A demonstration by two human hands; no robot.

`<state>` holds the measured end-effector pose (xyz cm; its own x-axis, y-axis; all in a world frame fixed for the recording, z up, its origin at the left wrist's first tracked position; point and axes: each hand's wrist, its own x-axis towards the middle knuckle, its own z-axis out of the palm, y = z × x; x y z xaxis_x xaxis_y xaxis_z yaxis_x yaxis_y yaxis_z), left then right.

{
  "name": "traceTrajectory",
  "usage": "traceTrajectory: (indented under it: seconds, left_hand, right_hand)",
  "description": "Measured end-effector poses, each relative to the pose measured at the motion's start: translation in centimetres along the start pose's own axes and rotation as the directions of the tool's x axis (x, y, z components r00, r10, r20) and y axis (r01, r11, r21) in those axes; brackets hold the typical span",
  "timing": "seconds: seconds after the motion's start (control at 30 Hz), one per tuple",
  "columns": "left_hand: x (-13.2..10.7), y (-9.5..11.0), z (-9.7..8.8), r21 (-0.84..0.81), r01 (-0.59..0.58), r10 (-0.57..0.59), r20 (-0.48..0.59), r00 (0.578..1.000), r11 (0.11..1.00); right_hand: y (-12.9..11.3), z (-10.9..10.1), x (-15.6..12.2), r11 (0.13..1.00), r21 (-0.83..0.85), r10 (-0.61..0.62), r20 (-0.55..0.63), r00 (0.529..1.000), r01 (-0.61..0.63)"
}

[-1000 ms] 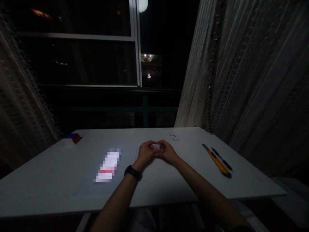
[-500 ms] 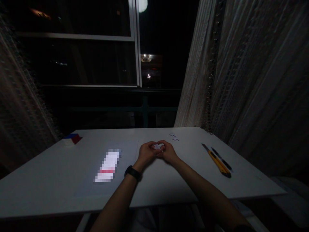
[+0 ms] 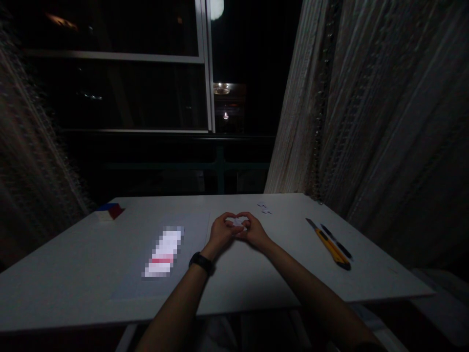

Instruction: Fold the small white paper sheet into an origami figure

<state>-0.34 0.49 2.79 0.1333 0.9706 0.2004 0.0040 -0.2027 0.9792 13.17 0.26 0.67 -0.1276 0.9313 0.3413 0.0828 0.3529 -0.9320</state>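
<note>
A small piece of folded white paper [image 3: 238, 222] is held between both hands above the middle of the white table [image 3: 249, 288]. My left hand [image 3: 221, 231], with a black watch on its wrist, curls its fingers around the paper's left side. From the right, my right hand [image 3: 255, 231] closes on the same paper, thumbs meeting at the near side. The fingers partly hide the paper, and its exact folds are too small to tell.
Small paper pieces [image 3: 264, 209] lie beyond my right hand. A yellow utility knife [image 3: 331, 248] and a dark pen [image 3: 336, 241] lie at the right. At the left are a lit, pixelated screen [image 3: 163, 252], a paper sheet [image 3: 200, 239] and a puzzle cube [image 3: 109, 211].
My fingers have shifted slightly around the folded paper, and a bit more of it shows between them. The things on the table lie as before.
</note>
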Motion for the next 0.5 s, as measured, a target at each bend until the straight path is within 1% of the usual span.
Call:
traceTrajectory:
  seconds: [0.1, 0.2, 0.33, 0.4, 0.5]
  left_hand:
    - [-0.27, 0.25, 0.08, -0.059, 0.026, -0.027, -0.010, 1.000, 0.998]
    - [-0.44, 0.35, 0.15, -0.090, 0.054, -0.054, -0.005, 0.999, 0.995]
    - [-0.34, 0.11, 0.15, -0.102, 0.063, -0.062, 0.017, 0.998, 0.993]
    - [-0.12, -0.09, 0.08, -0.121, 0.070, -0.071, 0.003, 0.998, 0.990]
    - [0.27, -0.28, -0.12, -0.113, 0.075, -0.082, -0.056, 0.995, 0.991]
  right_hand:
    - [-0.22, 0.06, -0.05, 0.999, 0.038, 0.012, 0.020, 1.000, -0.013]
    - [-0.44, 0.01, -0.04, 0.995, 0.081, 0.050, 0.042, 0.998, -0.053]
    - [-0.49, -0.05, 0.00, 0.989, 0.110, 0.102, 0.015, 0.995, -0.103]
    - [-0.43, -0.12, 0.03, 0.984, 0.144, 0.101, 0.015, 0.995, -0.102]
    - [-0.32, -0.45, 0.10, 0.977, 0.186, 0.094, 0.081, 0.992, -0.108]
